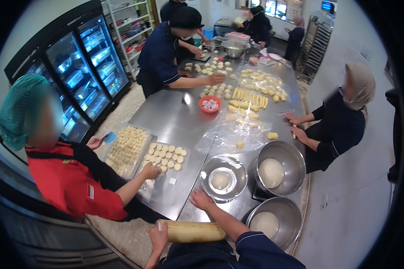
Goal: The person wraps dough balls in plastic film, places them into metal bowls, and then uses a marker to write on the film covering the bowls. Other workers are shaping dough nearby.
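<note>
My left hand [159, 234] grips the left end of a thick roll of yellowish plastic film [195, 231], held level in front of my body. My right hand [202, 199] lies palm down at the near left side of a steel mixing bowl [206, 168], its fingers spread. A ball of dough [220, 181] sits in this bowl. Shiny clear film appears to lie over the bowl and the table by my fingers. To the right, a deep steel bowl [298, 161] holds a dough ball [271, 173]. Nearer me, another steel bowl [291, 222] holds dough [264, 224].
A person in red [67, 188] works at my left over a tray of dough discs [166, 156]. Another person [340, 121] rolls at the right edge. Across the steel table [161, 111] are a red bowl [210, 109], dough pieces [219, 90], plastic sheeting [215, 136] and several people.
</note>
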Tool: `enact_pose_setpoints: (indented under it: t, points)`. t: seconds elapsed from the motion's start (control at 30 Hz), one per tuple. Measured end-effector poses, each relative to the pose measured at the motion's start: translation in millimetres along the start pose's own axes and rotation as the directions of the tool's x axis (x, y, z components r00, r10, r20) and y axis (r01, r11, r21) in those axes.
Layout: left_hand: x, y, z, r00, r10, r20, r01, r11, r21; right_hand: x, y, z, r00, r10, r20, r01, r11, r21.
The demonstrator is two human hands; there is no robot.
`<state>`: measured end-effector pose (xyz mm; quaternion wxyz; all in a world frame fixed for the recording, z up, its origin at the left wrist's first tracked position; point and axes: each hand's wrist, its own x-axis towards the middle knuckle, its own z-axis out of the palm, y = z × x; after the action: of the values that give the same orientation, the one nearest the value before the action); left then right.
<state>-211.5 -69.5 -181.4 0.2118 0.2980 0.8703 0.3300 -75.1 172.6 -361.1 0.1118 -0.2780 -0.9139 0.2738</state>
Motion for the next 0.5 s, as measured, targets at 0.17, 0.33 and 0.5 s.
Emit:
enact_pose_setpoints:
  t: [0.17,0.33,0.5]
  points:
    - [-64,20,-82,0.958,0.027,-0.284,0.015,0.990,0.143,3,29,22,0.945,-0.242,-0.221,0.221,0.969,-0.113]
    - [-118,26,-145,0.869,0.078,-0.488,0.144,0.905,0.400,5,26,16,0.998,-0.047,-0.039,0.045,0.997,-0.064]
    - [-141,2,-166,0.859,0.003,-0.513,0.301,0.807,0.509,-6,12,-14,0.996,0.090,0.017,-0.091,0.983,0.160]
